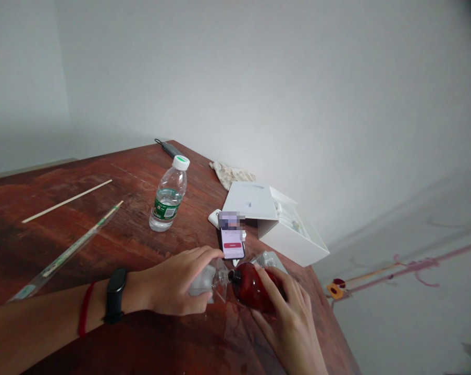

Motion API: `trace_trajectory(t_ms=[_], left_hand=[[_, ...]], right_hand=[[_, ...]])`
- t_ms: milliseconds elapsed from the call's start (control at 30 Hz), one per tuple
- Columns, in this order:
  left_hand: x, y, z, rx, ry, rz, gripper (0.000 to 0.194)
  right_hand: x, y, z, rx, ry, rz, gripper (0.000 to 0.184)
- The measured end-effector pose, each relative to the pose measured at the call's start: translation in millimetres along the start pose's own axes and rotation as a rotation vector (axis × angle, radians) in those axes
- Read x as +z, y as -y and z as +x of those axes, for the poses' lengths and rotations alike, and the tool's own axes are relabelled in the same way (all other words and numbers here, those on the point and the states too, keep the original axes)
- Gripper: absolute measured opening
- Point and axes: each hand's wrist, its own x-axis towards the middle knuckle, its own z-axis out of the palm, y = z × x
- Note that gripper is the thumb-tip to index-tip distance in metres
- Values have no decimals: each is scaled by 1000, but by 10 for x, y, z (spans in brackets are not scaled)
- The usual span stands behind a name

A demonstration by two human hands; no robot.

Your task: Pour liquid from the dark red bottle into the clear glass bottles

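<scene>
My left hand (176, 281) is wrapped round a small clear container (210, 283) lying low on the wooden table (102, 172). My right hand (288, 317) grips a dark red bottle (251, 285), tipped on its side with its black neck against the clear container's mouth. A black band and a red cord sit on my left wrist. A phone (232, 242) with a lit screen lies just beyond the two hands.
A water bottle (169, 195) with a white cap stands mid-table. An open white box (276, 221) sits at the right edge, a cloth (230, 174) behind it. A wrapped chopstick (69, 250) and a bare one (65, 201) lie to the left. A dark strap (169, 148) lies at the far corner.
</scene>
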Motion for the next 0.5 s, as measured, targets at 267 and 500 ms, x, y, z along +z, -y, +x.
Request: trace_trajectory(t_ms=[267,500], left_hand=[[18,9,2,15,-11,-5,73],[5,3,8,26,-14,-1,73]], right_hand=[[-11,-2,-11,3,-4,-2,57],[-4,1,0,-3,7,-13,56]])
